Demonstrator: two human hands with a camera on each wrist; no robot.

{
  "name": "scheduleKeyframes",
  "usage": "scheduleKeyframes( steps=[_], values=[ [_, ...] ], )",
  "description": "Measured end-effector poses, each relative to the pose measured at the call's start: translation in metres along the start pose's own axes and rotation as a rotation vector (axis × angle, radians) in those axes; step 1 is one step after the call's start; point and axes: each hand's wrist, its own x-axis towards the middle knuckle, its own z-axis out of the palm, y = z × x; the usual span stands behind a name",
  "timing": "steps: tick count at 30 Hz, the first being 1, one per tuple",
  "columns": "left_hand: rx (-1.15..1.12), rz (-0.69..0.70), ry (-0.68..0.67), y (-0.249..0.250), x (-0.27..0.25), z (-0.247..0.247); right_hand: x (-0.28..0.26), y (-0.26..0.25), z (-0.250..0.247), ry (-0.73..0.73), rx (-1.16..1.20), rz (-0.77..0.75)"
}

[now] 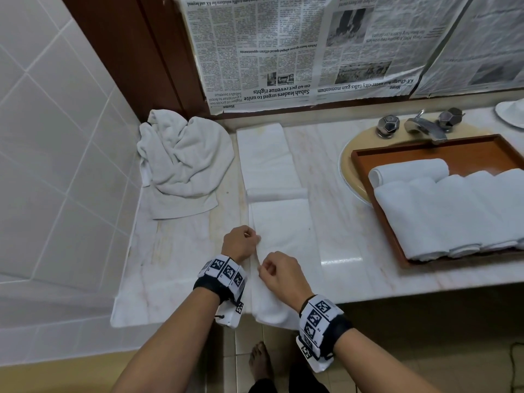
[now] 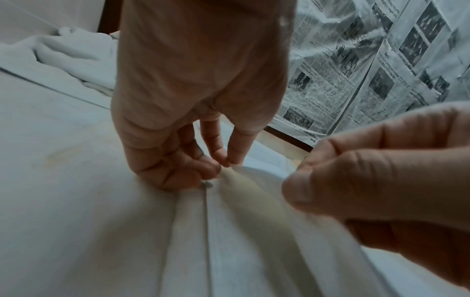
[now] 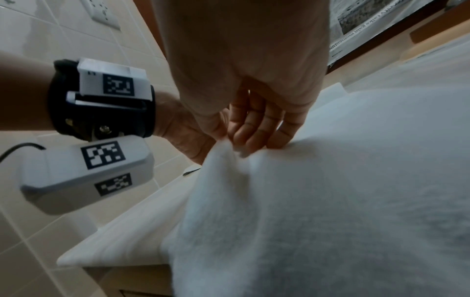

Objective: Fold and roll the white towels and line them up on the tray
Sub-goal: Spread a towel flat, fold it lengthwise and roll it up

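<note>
Left hand (image 1: 240, 243) and right hand (image 1: 279, 272) both pinch the long left edge of a folded white towel (image 1: 286, 239) lying lengthwise on the marble worktop (image 1: 340, 222). Rolled towels (image 1: 442, 211) sit lined up on the brown tray (image 1: 425, 150), right, over the sink.

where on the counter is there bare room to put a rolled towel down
Bare marble lies between the long towel and the tray, and left of the left hand, below the crumpled towel. The tray is crowded with rolls; only its far strip is free.
</note>
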Motion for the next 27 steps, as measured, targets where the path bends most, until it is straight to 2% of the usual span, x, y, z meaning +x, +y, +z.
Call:
scheduleKeyframes(
  steps=[7,17,21,23,25,27],
  values=[
    [0.046,0.0,0.007,-0.003,0.001,-0.011,0.002,-0.009,0.011,-0.054,-0.174,-0.013],
    [0.147,0.043,0.036,-0.001,-0.007,-0.008,0.005,-0.027,0.022,-0.146,-0.497,0.055],
    [0.108,0.047,0.061,-0.012,-0.006,0.0,0.005,-0.028,0.024,-0.195,-0.519,0.071],
    [0.111,0.095,0.091,-0.019,-0.005,0.001,0.004,-0.026,0.018,-0.233,-0.453,0.057],
    [0.151,0.179,0.156,-0.029,-0.005,-0.001,0.004,-0.018,0.004,-0.179,-0.317,0.013],
    [0.199,0.311,0.227,-0.037,-0.008,0.0,0.009,0.002,-0.014,-0.021,-0.28,-0.064]
  ],
)
